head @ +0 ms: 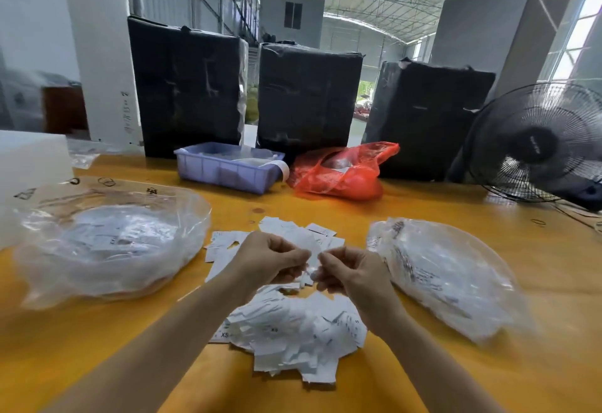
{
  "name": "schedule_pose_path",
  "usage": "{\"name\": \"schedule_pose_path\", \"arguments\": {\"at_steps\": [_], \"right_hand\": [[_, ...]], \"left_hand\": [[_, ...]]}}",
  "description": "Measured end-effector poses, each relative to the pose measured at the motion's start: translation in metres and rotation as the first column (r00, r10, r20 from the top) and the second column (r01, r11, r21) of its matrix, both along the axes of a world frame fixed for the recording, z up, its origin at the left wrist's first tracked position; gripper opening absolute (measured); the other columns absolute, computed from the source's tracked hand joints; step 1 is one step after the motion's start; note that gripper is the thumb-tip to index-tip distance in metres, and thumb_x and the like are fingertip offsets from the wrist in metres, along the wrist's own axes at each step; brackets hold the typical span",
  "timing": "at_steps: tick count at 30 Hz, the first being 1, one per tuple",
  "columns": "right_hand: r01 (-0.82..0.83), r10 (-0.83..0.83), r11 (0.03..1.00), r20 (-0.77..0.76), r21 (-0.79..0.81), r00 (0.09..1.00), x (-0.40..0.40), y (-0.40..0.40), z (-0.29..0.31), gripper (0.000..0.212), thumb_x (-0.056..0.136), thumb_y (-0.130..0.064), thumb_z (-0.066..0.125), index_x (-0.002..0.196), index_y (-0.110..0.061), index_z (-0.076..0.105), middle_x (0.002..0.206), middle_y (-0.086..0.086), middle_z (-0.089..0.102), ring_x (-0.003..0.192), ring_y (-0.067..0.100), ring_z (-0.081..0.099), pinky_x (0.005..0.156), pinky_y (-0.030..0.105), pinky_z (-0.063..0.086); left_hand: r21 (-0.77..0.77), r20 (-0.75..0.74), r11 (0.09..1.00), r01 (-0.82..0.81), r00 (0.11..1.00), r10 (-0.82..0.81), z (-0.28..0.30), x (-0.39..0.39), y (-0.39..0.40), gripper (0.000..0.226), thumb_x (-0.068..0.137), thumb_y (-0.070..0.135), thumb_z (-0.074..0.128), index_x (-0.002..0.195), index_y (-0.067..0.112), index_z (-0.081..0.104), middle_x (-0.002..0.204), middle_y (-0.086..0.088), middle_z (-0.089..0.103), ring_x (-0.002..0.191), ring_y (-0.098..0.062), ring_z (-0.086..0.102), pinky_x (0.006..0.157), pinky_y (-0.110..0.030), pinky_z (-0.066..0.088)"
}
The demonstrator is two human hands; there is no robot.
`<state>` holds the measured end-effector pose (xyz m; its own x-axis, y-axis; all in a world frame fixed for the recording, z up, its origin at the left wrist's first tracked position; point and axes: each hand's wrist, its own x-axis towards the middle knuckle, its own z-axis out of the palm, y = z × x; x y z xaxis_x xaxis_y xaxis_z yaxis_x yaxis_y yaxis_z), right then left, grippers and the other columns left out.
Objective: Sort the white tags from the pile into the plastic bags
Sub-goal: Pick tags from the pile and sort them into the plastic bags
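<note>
Over the pile of white tags (293,324), mid-bench, your hands meet fingertip to fingertip. Left hand (270,259) and right hand (350,271) both have curled fingers pinching small tags between them; blur hides how many and which way they lie. The pile lies directly under and toward you from the hands, with a flatter scatter of tags (293,233) just beyond them. Tags are thin paper rectangles, some printed with size letters, lying at all angles. Left of the pile sits a clear plastic bag (110,243), crinkled, mouth up, tags inside; right of the pile a second clear bag (446,272), flatter, also holding tags. Each bag is nearer its own-side hand, so the drop probably goes sideways. The bench (97,331) is smooth yellow wood.
</note>
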<state>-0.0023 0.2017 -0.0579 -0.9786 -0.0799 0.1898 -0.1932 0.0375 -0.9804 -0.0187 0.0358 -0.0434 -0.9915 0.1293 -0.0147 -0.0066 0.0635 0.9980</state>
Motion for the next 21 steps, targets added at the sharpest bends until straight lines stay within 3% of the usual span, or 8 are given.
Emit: {"name": "schedule_pose_path", "arguments": {"at_steps": [4, 6, 8, 11, 13, 17, 21], "right_hand": [[0.025, -0.025, 0.999, 0.009, -0.022, 1.0, -0.002, -0.002, -0.001, 0.02, 0.093, -0.025, 0.056, 0.091, -0.007, 0.064, 0.078, 0.009, 0.073, 0.062, 0.017, 0.067, 0.057, 0.024, 0.05], [0.009, -0.009, 1.0, 0.017, -0.016, 1.0, -0.005, 0.001, -0.002, 0.035, 0.081, -0.039, 0.061, 0.104, -0.013, 0.062, 0.089, 0.003, 0.072, 0.074, 0.016, 0.07, 0.061, 0.022, 0.053], [-0.102, 0.11, 0.992, 0.104, -0.075, 0.988, -0.007, 0.004, -0.001, 0.056, 0.068, -0.045, 0.069, 0.116, -0.017, 0.057, 0.099, 0.001, 0.071, 0.086, 0.02, 0.071, 0.068, 0.027, 0.055], [-0.241, 0.313, 0.935, 0.287, -0.26, 0.906, -0.005, 0.002, 0.001, 0.062, 0.064, -0.052, 0.069, 0.111, -0.015, 0.055, 0.101, 0.012, 0.073, 0.09, 0.032, 0.07, 0.069, 0.033, 0.058], [-0.212, 0.319, 0.923, 0.329, -0.321, 0.889, -0.006, 0.001, 0.001, 0.061, 0.064, -0.046, 0.072, 0.108, -0.008, 0.055, 0.094, 0.017, 0.073, 0.082, 0.03, 0.071, 0.065, 0.031, 0.057], [-0.069, 0.174, 0.94, 0.296, -0.335, 0.939, -0.009, 0.005, -0.001, 0.057, 0.055, -0.009, 0.078, 0.109, -0.005, 0.059, 0.074, 0.008, 0.071, 0.061, 0.016, 0.066, 0.054, 0.021, 0.051], [-0.098, 0.177, 0.952, 0.261, -0.291, 0.949, -0.009, 0.01, 0.003, 0.046, 0.059, -0.011, 0.075, 0.104, -0.007, 0.065, 0.071, 0.003, 0.067, 0.062, 0.012, 0.063, 0.056, 0.021, 0.05]], "left_hand": [[-0.017, -0.008, 0.998, -0.054, 0.999, 0.054, -0.002, -0.001, -0.002, 0.014, 0.083, 0.013, 0.071, 0.073, 0.003, 0.069, 0.067, -0.011, 0.071, 0.052, -0.009, 0.064, 0.049, -0.017, 0.05], [-0.007, 0.002, 0.999, -0.043, 0.999, 0.043, -0.001, -0.002, -0.004, 0.017, 0.087, 0.014, 0.066, 0.076, 0.001, 0.069, 0.074, -0.013, 0.072, 0.054, -0.01, 0.065, 0.05, -0.017, 0.05], [0.006, 0.014, 1.0, -0.012, 1.0, 0.012, 0.0, -0.002, -0.004, 0.015, 0.088, 0.013, 0.064, 0.082, 0.0, 0.07, 0.08, -0.013, 0.073, 0.057, -0.01, 0.066, 0.052, -0.016, 0.05], [0.009, 0.026, 0.999, 0.05, 0.998, -0.05, 0.002, 0.0, -0.005, 0.007, 0.084, 0.008, 0.068, 0.088, 0.002, 0.07, 0.076, -0.01, 0.071, 0.054, -0.009, 0.062, 0.051, -0.017, 0.049], [-0.058, 0.013, 0.994, 0.09, 0.996, -0.09, 0.002, 0.0, -0.007, 0.006, 0.081, 0.005, 0.071, 0.087, 0.004, 0.07, 0.07, -0.009, 0.069, 0.05, -0.008, 0.058, 0.05, -0.016, 0.047], [-0.146, -0.009, 0.986, 0.086, 0.996, -0.089, 0.005, 0.0, -0.012, 0.022, 0.074, 0.0, 0.077, 0.094, 0.006, 0.068, 0.069, -0.01, 0.071, 0.048, -0.008, 0.056, 0.05, -0.015, 0.046], [-0.159, -0.01, 0.985, 0.063, 0.998, -0.065, 0.005, -0.001, -0.014, 0.034, 0.07, -0.002, 0.079, 0.1, 0.003, 0.065, 0.073, -0.013, 0.072, 0.051, -0.01, 0.061, 0.052, -0.016, 0.048]]}}
